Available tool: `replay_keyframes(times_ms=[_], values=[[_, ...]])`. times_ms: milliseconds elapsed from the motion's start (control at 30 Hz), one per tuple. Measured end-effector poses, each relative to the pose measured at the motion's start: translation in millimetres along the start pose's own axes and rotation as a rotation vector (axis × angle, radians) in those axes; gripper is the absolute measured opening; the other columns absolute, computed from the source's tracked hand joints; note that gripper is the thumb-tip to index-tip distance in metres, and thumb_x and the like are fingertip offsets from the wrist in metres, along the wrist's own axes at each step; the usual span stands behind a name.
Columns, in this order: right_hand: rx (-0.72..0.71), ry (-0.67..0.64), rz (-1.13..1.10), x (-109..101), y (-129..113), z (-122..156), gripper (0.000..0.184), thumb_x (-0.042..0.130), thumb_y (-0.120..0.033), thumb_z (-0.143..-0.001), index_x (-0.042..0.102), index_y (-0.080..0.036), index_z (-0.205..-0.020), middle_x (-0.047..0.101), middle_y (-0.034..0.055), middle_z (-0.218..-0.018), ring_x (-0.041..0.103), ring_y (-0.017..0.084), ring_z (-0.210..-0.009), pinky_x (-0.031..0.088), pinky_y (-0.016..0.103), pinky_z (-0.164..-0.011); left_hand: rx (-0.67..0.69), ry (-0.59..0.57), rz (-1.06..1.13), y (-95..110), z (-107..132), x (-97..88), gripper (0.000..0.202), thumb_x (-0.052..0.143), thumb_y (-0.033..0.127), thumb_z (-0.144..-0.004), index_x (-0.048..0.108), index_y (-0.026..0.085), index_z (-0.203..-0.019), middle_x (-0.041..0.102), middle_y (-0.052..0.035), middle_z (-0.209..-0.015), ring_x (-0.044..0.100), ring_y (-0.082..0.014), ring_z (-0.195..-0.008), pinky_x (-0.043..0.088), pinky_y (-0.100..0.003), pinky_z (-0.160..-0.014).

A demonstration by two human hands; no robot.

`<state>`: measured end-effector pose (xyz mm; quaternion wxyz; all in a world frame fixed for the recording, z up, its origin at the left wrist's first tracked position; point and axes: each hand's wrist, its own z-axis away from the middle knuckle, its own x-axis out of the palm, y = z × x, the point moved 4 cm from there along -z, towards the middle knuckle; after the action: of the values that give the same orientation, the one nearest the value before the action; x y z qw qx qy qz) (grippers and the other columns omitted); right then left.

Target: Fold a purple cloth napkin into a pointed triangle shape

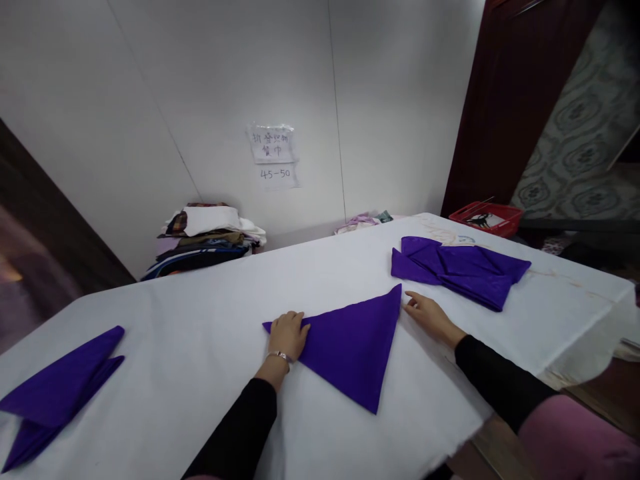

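A purple cloth napkin (355, 340), folded into a triangle, lies in front of me on the white-covered table. My left hand (287, 335), with a bracelet at the wrist, rests palm down over its narrow left end, the fingers resting on the cloth and slightly apart. Just right of the triangle's upper right corner is my right hand (425, 315). Its fingers are partly spread and hold nothing; a small gap seems to separate them from the fabric. Another folded purple napkin (63, 393) lies at the far left. A pile of folded purple napkins (465, 267) sits beyond my right hand.
A white cloth (200, 373) covers the table and hangs over its right edge. Behind the table stands a stack of folded clothes (207, 237). At the back right is a red basket (510, 223) with items inside. A handwritten paper sign (274, 157) is fixed to the wall.
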<state>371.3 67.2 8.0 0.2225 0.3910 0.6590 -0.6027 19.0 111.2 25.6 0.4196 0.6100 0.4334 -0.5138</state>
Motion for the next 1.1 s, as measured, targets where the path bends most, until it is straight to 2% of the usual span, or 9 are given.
replay_keyframes(times_ms=[133,233,433,567,667,800,900,1000,1100], values=[[-0.001,-0.028,0.059,9.6,-14.0,-12.0,0.046,0.054,-0.030,-0.077,0.054,-0.018,-0.120,0.066,0.0020,-0.077,0.057,0.017,-0.068,0.037,0.025,-0.061,-0.010,-0.050,0.002,-4.9,0.6,-5.7,0.020,0.044,0.029,-0.086,0.061,0.018,-0.089,0.065,-0.0072,-0.095,0.057,-0.0224,-0.095,0.039,-0.034,-0.082],[-0.015,-0.036,0.075,20.3,-22.9,-21.2,0.049,0.056,-0.025,-0.075,0.052,-0.019,-0.123,0.065,0.0015,-0.077,0.057,0.017,-0.070,0.035,0.024,-0.060,-0.046,-0.115,0.010,-12.8,14.2,-9.6,0.017,0.045,0.029,-0.085,0.059,0.020,-0.082,0.066,-0.0047,-0.089,0.059,-0.0201,-0.087,0.040,-0.030,-0.074],[-0.075,-0.056,-0.030,37.4,-38.0,-39.0,0.048,0.051,-0.026,-0.079,0.050,-0.017,-0.126,0.067,0.0044,-0.088,0.060,0.018,-0.076,0.042,0.027,-0.068,-0.135,-0.222,-0.003,-32.4,77.2,-22.0,0.016,0.043,0.027,-0.082,0.055,0.021,-0.073,0.066,-0.0027,-0.078,0.060,-0.0183,-0.076,0.037,-0.028,-0.064],[-0.170,-0.091,-0.136,51.6,-55.9,-27.6,0.044,0.046,-0.030,-0.083,0.050,-0.020,-0.126,0.064,0.0069,-0.110,0.060,0.020,-0.094,0.046,0.031,-0.081,-0.161,-0.210,-0.012,-32.3,108.0,-27.5,0.013,0.041,0.024,-0.080,0.052,0.021,-0.072,0.064,-0.0038,-0.078,0.059,-0.0190,-0.075,0.036,-0.029,-0.064],[-0.275,-0.162,-0.180,62.5,-71.3,-7.8,0.044,0.049,-0.034,-0.082,0.051,-0.023,-0.125,0.058,0.0061,-0.122,0.054,0.022,-0.108,0.044,0.036,-0.090,-0.194,-0.185,-0.013,-29.3,113.7,-28.9,0.012,0.041,0.023,-0.079,0.051,0.021,-0.072,0.063,-0.0042,-0.077,0.058,-0.0192,-0.075,0.035,-0.030,-0.065],[-0.407,-0.239,-0.125,71.4,-85.8,8.3,0.050,0.048,-0.039,-0.083,0.045,-0.022,-0.130,0.047,0.0073,-0.135,0.042,0.024,-0.123,0.033,0.040,-0.102,-0.235,-0.139,-0.018,-28.7,112.4,-28.6,0.013,0.039,0.022,-0.079,0.050,0.020,-0.072,0.062,-0.0048,-0.078,0.057,-0.0192,-0.076,0.034,-0.030,-0.065],[-0.337,-0.221,-0.003,73.8,-87.8,0.6,0.054,0.047,-0.040,-0.084,0.040,-0.020,-0.133,0.049,0.0101,-0.132,0.045,0.024,-0.119,0.034,0.037,-0.099,-0.229,-0.094,-0.029,-30.1,111.9,-26.4,0.012,0.039,0.021,-0.079,0.050,0.020,-0.073,0.062,-0.0048,-0.078,0.056,-0.0189,-0.075,0.034,-0.030,-0.064],[-0.229,-0.188,0.086,76.9,-88.5,-17.2,0.057,0.048,-0.037,-0.083,0.037,-0.014,-0.135,0.059,0.0132,-0.116,0.052,0.025,-0.108,0.039,0.036,-0.090,-0.218,-0.054,-0.036,-31.7,111.6,-23.9,0.013,0.039,0.021,-0.079,0.049,0.019,-0.073,0.060,-0.0045,-0.077,0.055,-0.0184,-0.076,0.034,-0.029,-0.065],[-0.202,-0.183,0.106,84.5,-92.1,-35.9,0.059,0.051,-0.031,-0.081,0.037,-0.012,-0.135,0.063,0.0123,-0.105,0.055,0.025,-0.099,0.040,0.033,-0.083,-0.226,-0.033,-0.036,-32.8,110.1,-22.2,0.012,0.039,0.020,-0.079,0.049,0.019,-0.073,0.059,-0.0048,-0.077,0.055,-0.0189,-0.077,0.034,-0.029,-0.065]])
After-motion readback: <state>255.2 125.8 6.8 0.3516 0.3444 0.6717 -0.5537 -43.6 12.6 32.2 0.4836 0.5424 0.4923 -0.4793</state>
